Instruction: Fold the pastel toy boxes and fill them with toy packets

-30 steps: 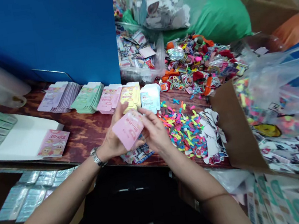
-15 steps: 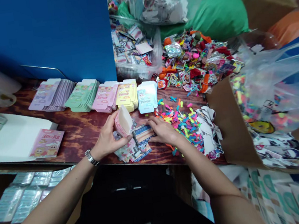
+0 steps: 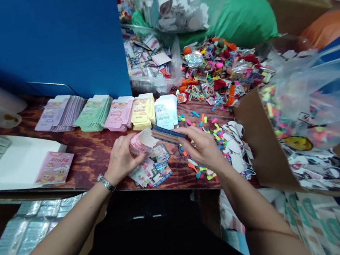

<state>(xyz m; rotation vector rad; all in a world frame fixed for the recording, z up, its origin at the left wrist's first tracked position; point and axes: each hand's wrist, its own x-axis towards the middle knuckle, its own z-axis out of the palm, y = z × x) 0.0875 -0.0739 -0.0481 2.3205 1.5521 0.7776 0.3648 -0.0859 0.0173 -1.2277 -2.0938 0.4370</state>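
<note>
My left hand (image 3: 122, 155) is wrapped round a small pink paper box (image 3: 139, 144), its open mouth tilted to the right. In my right hand (image 3: 202, 146) is a flat card (image 3: 168, 133) with a dark blue edge, pinched between thumb and fingers; whether it is one card or several I cannot tell. Its far end is at the box's mouth. Below both hands lies a loose pile of printed cards (image 3: 155, 169) on the table. Small bright balloon-like pieces (image 3: 213, 176) are scattered beside my right hand.
Stacks of flat boxes stand along the back: purple (image 3: 53, 111), green (image 3: 92, 110), pink (image 3: 119, 111), yellow (image 3: 142, 110) and light blue (image 3: 165, 109). A white tray (image 3: 20, 159) is at left. White cut-outs (image 3: 234, 142) and a cardboard box (image 3: 254, 137) stand right; a trinket heap (image 3: 212, 69) lies behind.
My right hand has lifted the card off the pile and brought its end up to the pink box. My left hand has tipped the box's mouth toward the right.
</note>
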